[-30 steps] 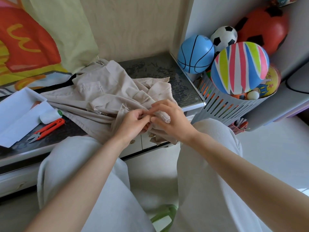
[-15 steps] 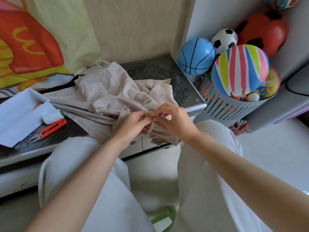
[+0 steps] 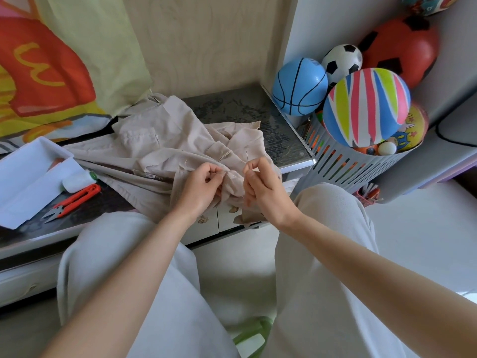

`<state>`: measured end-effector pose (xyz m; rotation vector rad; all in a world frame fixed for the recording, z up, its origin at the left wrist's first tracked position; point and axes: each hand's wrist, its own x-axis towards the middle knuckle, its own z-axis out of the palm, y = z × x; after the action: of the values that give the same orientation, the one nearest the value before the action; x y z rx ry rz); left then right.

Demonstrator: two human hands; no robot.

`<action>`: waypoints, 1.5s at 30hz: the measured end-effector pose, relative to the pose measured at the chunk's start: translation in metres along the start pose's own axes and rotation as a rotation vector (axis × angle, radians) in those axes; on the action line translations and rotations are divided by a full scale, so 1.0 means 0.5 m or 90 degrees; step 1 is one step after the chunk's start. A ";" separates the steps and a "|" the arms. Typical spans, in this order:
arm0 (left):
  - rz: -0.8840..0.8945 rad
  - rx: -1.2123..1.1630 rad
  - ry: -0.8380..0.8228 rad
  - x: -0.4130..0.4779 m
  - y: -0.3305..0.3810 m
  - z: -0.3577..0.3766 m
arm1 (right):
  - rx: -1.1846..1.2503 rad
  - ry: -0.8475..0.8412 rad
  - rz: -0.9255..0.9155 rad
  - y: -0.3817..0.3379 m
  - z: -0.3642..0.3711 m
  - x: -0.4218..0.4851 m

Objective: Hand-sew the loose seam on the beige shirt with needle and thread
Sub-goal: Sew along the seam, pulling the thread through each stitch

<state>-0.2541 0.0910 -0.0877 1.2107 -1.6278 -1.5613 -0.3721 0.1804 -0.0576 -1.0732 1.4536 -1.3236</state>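
The left hand (image 3: 204, 184) pinches a fold of the soft beige cloth shirt (image 3: 160, 151); the right hand (image 3: 263, 187), just beside it, pinches the thin silver metal needle (image 3: 247, 155), standing upright.

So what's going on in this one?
A person seated at a dark table is hand-sewing a beige shirt. The left hand pinches the fabric at the seam. The right hand pinches a needle, held upright just clear of the cloth. Further left, orange snips and a white spool lie on the table, untouched.
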 end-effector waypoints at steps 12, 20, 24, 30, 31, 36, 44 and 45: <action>0.029 -0.046 0.049 0.007 -0.003 0.001 | -0.363 0.007 0.139 0.057 -0.044 -0.048; 0.029 -0.033 0.008 -0.010 0.006 0.013 | -0.240 0.094 0.076 -0.003 0.009 -0.018; 0.054 -0.019 -0.006 -0.017 0.007 0.015 | -0.293 0.102 0.103 -0.003 0.024 -0.002; 0.051 -0.028 0.007 -0.019 0.009 0.011 | -0.244 0.094 0.072 -0.012 0.017 -0.021; 0.047 -0.032 0.012 -0.017 0.009 0.011 | -0.265 0.089 0.059 -0.013 0.013 -0.028; 0.036 -0.032 0.042 -0.010 0.004 0.006 | -0.465 -0.002 0.017 0.036 0.008 -0.077; 0.053 -0.042 0.065 -0.014 0.005 0.001 | -0.626 -0.104 0.119 0.097 -0.020 -0.105; 0.052 -0.048 0.067 -0.014 0.006 0.000 | -0.662 -0.132 0.129 0.096 -0.025 -0.104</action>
<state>-0.2519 0.0970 -0.0837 1.1529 -1.5194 -1.4700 -0.3732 0.2368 -0.1022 -1.5689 2.0569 -0.2216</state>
